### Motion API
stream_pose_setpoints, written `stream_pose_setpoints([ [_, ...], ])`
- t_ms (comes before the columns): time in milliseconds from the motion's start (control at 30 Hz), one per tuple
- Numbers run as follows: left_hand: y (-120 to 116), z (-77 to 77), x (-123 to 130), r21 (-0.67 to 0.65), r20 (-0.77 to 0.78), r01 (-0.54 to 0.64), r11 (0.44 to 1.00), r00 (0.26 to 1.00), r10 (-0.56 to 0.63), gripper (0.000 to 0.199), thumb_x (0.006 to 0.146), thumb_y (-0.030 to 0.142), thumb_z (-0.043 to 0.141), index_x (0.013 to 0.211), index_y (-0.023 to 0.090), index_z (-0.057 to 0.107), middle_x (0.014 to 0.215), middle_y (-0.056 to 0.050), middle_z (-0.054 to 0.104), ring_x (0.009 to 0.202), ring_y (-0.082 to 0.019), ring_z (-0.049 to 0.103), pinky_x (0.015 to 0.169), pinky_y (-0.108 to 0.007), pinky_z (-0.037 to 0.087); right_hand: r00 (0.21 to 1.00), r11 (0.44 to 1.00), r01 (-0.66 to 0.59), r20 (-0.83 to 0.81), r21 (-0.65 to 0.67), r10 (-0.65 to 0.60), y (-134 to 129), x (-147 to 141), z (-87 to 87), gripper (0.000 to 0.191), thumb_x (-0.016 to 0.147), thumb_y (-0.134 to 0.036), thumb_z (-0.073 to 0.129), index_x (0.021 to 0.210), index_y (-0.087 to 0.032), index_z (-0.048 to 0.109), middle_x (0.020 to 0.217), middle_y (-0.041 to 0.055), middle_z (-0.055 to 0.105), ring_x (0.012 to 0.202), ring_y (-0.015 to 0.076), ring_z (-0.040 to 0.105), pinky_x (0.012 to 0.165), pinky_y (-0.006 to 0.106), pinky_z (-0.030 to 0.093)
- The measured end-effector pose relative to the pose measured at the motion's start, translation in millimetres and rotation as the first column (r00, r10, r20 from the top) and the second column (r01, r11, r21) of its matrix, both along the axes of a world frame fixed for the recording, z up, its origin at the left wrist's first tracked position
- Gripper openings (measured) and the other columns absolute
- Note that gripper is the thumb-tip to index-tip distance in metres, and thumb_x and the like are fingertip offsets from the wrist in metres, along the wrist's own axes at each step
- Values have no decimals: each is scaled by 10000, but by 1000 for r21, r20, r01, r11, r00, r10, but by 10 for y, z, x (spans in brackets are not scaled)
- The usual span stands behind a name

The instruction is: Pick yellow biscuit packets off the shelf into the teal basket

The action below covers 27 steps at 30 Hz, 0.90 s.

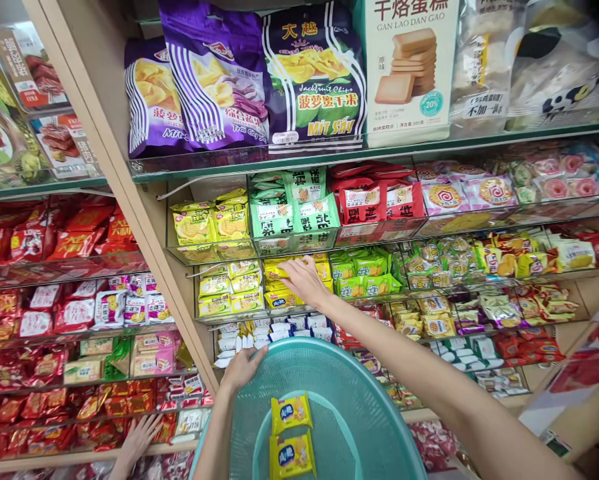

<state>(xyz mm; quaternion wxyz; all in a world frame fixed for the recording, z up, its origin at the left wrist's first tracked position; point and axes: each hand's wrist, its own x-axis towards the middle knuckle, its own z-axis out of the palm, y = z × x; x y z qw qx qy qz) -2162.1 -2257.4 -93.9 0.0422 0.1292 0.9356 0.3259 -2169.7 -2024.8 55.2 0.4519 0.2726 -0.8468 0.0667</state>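
My left hand (245, 368) grips the rim of a teal mesh plastic basket (374, 387), thumb over the edge. Two yellow snack packets (292, 455) lie inside, one above the other. My right hand (307, 281) reaches over a shelf bin of similar yellow snack packets (283, 298). Its fingers are bent and a little apart, touching or just above the packets; the fingertips are partly hidden. Left of that bin are pale yellow-green packets (229, 287), and right of it are green packets (367, 273).
Another person's hand (138, 437) rests by the lower left shelves of red packets. A wooden upright (124, 193) divides the shelving. Above my right hand, a glass shelf (319, 157) carries large purple chip bags (219, 80). Clear bin fronts edge the rows.
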Motion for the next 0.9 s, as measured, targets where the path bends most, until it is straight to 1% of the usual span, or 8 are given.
stream_pose_setpoints([
  [167,5,16,-15,-2,8,0,1000,1000,0,593,728,724,318,624,188,549,612,-10,584,640,-197,552,600,-245,360,998,995,-63,16,-79,65,-4,229,57,233,873,-232,484,1093,-156,504,1014,70,633,904,199,529,882,370,255],
  [267,20,37,-22,-20,-6,-2,1000,1000,2,584,727,726,318,575,194,505,559,6,535,598,-176,521,593,-237,353,978,970,-165,98,-179,184,-25,535,-39,265,870,-277,494,1113,-174,496,1044,75,621,957,198,530,891,357,287],
  [367,21,60,-22,-19,-15,-2,1000,1000,1,569,730,716,328,569,196,492,548,11,509,588,-168,504,573,-232,339,898,924,-200,316,-327,306,-23,847,-334,291,839,-300,540,1107,-196,500,1073,63,604,985,193,530,860,321,345],
  [467,3,71,-13,-24,-14,-11,1000,1000,11,555,737,702,334,559,197,481,524,18,472,559,-161,486,540,-230,313,660,890,-119,634,-440,403,42,1022,-803,319,786,-273,589,1087,-206,506,1014,29,606,882,164,560,746,263,408],
  [567,-15,69,1,-23,-34,-16,1000,999,15,544,741,689,345,536,197,455,504,23,441,543,-154,470,533,-230,300,391,956,30,884,-291,257,155,1041,-1291,420,666,-273,687,1057,-192,557,897,17,608,801,171,555,672,254,416],
  [667,-21,68,12,-23,-36,-15,1000,999,14,544,742,690,343,534,198,445,512,23,447,551,-155,474,547,-233,306,195,997,53,980,-58,46,258,1003,-1614,537,548,-289,756,1051,-181,602,943,44,594,855,210,549,694,281,426],
  [767,-25,69,18,-32,-26,-12,999,1000,12,548,743,692,336,537,198,452,531,20,464,574,-162,490,565,-235,315,100,997,31,992,68,-71,299,973,-1728,578,515,-281,766,1064,-175,619,1017,64,593,918,239,549,738,307,434],
  [900,-33,64,21,-26,-18,-14,1000,1000,14,543,747,685,346,573,195,501,561,12,502,619,-177,518,591,-234,330,28,993,47,993,109,-110,274,920,-1742,600,519,-281,767,1087,-152,620,1091,85,591,970,248,553,788,312,438],
])
